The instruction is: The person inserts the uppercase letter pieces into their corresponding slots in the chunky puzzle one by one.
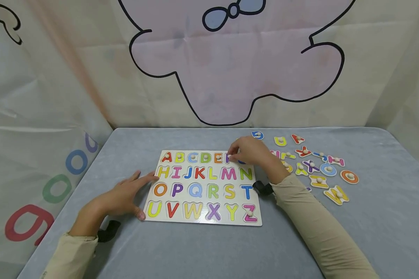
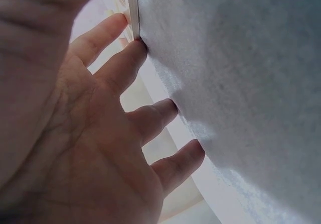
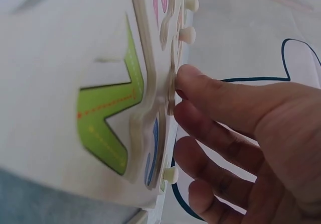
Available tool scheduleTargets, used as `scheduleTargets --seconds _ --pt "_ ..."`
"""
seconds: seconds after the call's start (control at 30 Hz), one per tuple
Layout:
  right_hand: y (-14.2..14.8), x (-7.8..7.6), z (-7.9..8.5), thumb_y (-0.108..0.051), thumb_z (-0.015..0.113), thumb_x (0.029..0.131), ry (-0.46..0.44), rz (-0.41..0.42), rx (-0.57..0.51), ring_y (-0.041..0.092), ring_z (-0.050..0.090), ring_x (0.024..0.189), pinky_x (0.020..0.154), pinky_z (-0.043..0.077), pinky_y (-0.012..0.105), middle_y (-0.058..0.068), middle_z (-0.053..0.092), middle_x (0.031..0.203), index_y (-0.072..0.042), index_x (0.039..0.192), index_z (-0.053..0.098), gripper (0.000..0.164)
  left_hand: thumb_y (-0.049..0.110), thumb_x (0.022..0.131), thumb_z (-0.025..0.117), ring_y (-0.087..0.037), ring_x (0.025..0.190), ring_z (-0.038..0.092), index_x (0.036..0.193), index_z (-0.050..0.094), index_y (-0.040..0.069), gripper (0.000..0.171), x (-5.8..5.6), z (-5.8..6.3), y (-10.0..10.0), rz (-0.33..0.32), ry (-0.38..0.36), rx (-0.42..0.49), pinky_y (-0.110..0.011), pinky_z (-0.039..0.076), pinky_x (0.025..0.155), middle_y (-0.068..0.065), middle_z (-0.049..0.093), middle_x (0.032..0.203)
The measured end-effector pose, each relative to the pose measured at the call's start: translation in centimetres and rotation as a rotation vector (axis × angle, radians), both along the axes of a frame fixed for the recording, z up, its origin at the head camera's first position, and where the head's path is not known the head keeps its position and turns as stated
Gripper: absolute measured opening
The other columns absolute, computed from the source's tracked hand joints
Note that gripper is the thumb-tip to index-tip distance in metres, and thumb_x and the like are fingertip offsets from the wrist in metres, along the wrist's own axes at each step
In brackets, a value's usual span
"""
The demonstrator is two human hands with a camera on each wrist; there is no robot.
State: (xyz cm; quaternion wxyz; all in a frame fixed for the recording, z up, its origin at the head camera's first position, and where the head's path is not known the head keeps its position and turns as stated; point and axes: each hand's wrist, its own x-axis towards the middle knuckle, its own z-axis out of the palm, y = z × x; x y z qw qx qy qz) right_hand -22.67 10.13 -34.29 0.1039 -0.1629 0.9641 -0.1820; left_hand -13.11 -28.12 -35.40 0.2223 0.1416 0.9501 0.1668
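A white alphabet puzzle board lies flat on the table. Knobbed pieces A to E sit along its top row, and a pink Z piece fills the bottom right corner. At the F place, my right hand pinches the small knob of the purple letter F piece between thumb and index finger; most of that piece is hidden by the fingers. My left hand is spread along the board's left edge, its thumb at the lower corner and fingertips against the side.
Loose letter pieces lie scattered right of the board, among them an orange O, a yellow W, a red A and a blue G. A printed curtain hangs behind the grey-blue table.
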Motion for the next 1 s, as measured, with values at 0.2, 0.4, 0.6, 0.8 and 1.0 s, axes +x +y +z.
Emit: scheduleTargets --seconds 0.2,0.4,0.6,0.8,1.0 --pt "-0.07 -0.01 -0.07 -0.027 0.074 0.091 -0.002 -0.025 -0.006 0.019 0.059 0.094 0.077 0.051 0.031 0.002 0.073 0.109 -0.019 0.107 0.078 0.019 0.04 0.052 0.094 -0.053 0.15 0.007 0.152 0.035 0.027 0.117 -0.12 -0.03 -0.04 -0.007 0.005 0.004 -0.08 0.018 0.108 -0.01 0.026 0.165" --pt "0.06 -0.07 -0.26 -0.025 0.074 0.09 -0.017 -0.021 -0.029 0.019 0.06 0.091 0.072 0.05 0.028 0.003 0.073 0.109 -0.019 0.107 0.079 0.018 0.039 0.052 0.094 -0.053 0.15 0.007 0.151 0.036 0.027 0.116 0.05 -0.21 -0.06 0.002 -0.008 0.006 -0.08 0.019 0.107 -0.009 0.026 0.165" --pt "0.03 -0.24 -0.3 -0.027 0.074 0.091 -0.025 -0.034 -0.012 0.019 0.059 0.092 0.072 0.05 0.028 0.002 0.073 0.109 -0.02 0.107 0.079 0.019 0.039 0.052 0.094 -0.053 0.15 0.007 0.152 0.035 0.026 0.116 0.07 -0.05 0.02 0.0 0.0 0.009 -0.08 0.018 0.108 -0.009 0.025 0.166" --pt "-0.04 -0.19 -0.05 -0.03 0.074 0.091 -0.026 -0.039 0.01 0.018 0.06 0.09 0.072 0.05 0.028 0.002 0.073 0.106 -0.02 0.108 0.078 0.02 0.037 0.053 0.095 -0.053 0.15 0.007 0.151 0.036 0.026 0.116 0.06 0.01 0.15 0.001 0.006 0.004 -0.08 0.017 0.108 -0.009 0.025 0.166" --pt "0.17 -0.24 0.05 -0.028 0.074 0.091 -0.055 -0.031 0.0 0.019 0.059 0.092 0.073 0.051 0.028 0.002 0.073 0.107 -0.019 0.111 0.077 0.023 0.038 0.052 0.095 -0.053 0.15 0.007 0.152 0.035 0.026 0.117 0.06 -0.17 0.2 0.004 0.009 -0.007 -0.081 0.017 0.108 -0.009 0.025 0.166"
